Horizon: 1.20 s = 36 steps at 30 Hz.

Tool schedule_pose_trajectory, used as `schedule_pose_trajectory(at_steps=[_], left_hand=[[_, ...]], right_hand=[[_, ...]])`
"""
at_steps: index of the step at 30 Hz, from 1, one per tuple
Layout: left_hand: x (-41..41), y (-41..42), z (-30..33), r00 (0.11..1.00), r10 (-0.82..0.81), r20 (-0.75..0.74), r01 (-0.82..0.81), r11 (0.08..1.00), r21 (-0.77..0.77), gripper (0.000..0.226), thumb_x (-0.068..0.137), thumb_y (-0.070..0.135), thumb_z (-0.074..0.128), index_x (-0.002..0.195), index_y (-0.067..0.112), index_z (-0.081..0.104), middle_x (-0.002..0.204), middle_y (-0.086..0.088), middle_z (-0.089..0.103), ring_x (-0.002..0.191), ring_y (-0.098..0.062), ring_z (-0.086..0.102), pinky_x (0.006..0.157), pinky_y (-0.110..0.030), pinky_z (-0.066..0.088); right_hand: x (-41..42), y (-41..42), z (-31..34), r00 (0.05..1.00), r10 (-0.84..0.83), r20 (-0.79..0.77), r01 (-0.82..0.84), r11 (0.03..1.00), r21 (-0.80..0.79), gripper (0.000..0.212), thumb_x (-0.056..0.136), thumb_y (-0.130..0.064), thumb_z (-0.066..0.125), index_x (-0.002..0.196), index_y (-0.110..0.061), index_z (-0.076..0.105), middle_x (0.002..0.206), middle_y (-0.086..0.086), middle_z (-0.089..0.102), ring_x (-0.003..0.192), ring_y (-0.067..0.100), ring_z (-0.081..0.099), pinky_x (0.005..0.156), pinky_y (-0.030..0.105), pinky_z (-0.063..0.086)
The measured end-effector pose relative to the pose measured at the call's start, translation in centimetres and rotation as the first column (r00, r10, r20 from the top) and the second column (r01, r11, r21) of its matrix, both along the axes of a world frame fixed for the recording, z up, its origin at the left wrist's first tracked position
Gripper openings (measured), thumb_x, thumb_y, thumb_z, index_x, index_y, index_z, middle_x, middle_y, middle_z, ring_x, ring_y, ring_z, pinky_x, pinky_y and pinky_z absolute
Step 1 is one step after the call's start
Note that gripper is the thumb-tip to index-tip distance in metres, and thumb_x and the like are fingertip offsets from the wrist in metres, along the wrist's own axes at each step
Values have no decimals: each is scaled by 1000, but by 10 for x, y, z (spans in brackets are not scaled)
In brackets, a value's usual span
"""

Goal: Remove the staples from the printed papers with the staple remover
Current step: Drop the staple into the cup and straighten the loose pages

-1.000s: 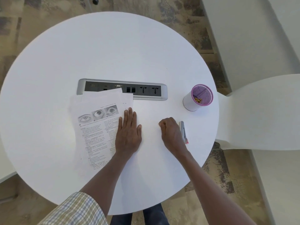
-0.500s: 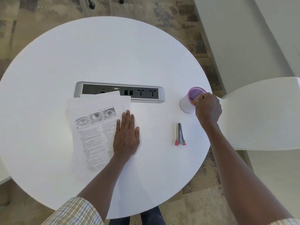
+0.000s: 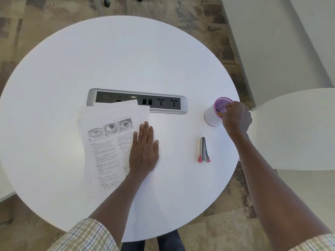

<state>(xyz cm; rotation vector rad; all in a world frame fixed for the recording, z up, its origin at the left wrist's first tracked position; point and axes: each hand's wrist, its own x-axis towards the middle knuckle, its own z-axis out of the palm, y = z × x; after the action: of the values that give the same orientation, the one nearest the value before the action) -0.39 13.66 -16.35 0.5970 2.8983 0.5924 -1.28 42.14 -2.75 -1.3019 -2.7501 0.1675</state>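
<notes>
The printed papers (image 3: 108, 142), with eye pictures and text, lie fanned on the round white table (image 3: 117, 60). My left hand (image 3: 144, 151) rests flat on their right edge, fingers together. The staple remover (image 3: 204, 150), metal with pink tips, lies alone on the table to the right, untouched. My right hand (image 3: 236, 117) hovers over the rim of a white cup with a purple mesh top (image 3: 214, 113), fingers pinched together above small gold bits inside. Whether a staple is between the fingertips I cannot make out.
A grey socket panel (image 3: 163, 103) is set into the table's middle, with the papers' top edge overlapping it. A second white table (image 3: 299, 127) stands close on the right. Patterned carpet lies below.
My right hand left the table beside the staple remover and went up right to the cup, where it stays. The staple remover now lies uncovered. My left hand has kept still on the papers.
</notes>
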Motion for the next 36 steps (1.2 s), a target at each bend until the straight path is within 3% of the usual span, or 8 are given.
schedule_pose_trajectory(at_steps=[4,8,16,21,25,28,31,36], left_hand=[[0,0,-1,1000,2,6,-2,1000,2,57,103,29,29,154,3,30,166,-14,17,154,-26,14,125,-47,17],[0,-2,1,1000,-10,10,10,1000,5,56,103,28,28,153,3,31,166,-14,18,154,-27,16,124,-48,18],[-9,-17,6,994,-64,94,58,996,63,65,106,38,30,157,1,15,168,-11,4,156,-23,-1,126,-44,6],[-23,-66,23,970,240,30,-242,963,117,68,105,32,39,155,-5,14,166,-20,9,155,-33,5,126,-42,5],[-40,-106,36,819,550,167,-573,804,160,77,101,33,49,153,-11,13,161,-31,17,151,-43,15,125,-46,11],[-48,-124,43,758,592,273,-648,731,213,78,102,29,50,153,-12,8,157,-31,26,146,-44,24,121,-44,18],[-56,-127,49,752,573,327,-655,704,274,72,102,22,49,153,-11,10,154,-26,39,141,-43,34,119,-44,26],[-74,-121,57,673,556,488,-725,626,288,74,99,22,53,154,-5,11,150,-18,47,140,-36,42,115,-47,35]], right_hand=[[3,-13,1,994,-5,-106,4,1000,-11,30,87,0,49,107,-7,69,110,18,64,95,43,62,72,36,39],[10,-40,-4,974,67,-214,-71,997,-11,27,87,-4,45,100,-6,68,107,17,64,89,43,61,72,39,46],[37,-94,-26,957,239,-165,-266,948,-172,30,91,-3,47,111,-6,70,109,15,67,99,35,63,79,39,49],[37,-131,-41,938,336,-83,-340,851,-400,31,90,-2,47,107,-5,72,111,14,73,107,33,65,87,35,49],[34,-165,-49,909,410,-73,-374,726,-577,44,88,2,48,130,-2,60,132,16,63,125,30,57,106,37,43],[38,-187,-52,851,525,-14,-416,658,-628,65,86,-2,51,149,-9,38,153,8,45,141,26,39,116,34,32],[41,-201,-55,806,592,20,-444,626,-641,76,81,-1,50,153,-10,29,160,4,34,146,23,28,118,35,29],[40,-211,-54,803,594,51,-419,624,-660,80,77,-1,49,153,-10,23,155,-3,39,148,18,23,115,40,36]])
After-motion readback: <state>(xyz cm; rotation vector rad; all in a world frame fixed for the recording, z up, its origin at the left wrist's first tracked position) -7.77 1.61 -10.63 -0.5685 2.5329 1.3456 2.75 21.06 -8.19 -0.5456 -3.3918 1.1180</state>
